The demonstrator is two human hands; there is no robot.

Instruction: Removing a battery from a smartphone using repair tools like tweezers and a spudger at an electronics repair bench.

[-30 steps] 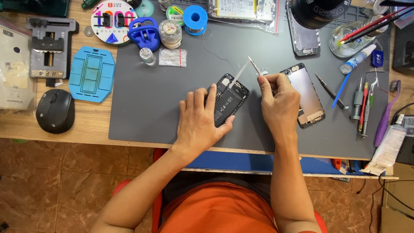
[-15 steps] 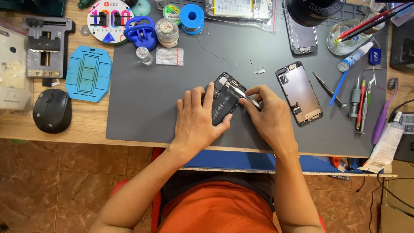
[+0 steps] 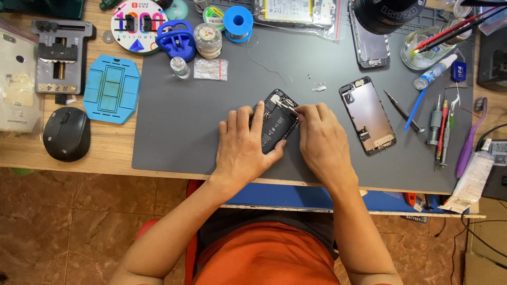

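Opened phone body (image 3: 277, 125) lies mid-mat on the grey mat (image 3: 174, 137), screen panel (image 3: 368, 116) already detached to its right; left hand (image 3: 244, 150) flat, pinning it; right hand (image 3: 321, 142) pinches tweezers (image 3: 289, 106) inside, internals unremoved

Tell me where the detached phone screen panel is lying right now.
In the head view, the detached screen panel lies face down on the grey work mat, just right of the right hand, with a screwdriver on its far side.
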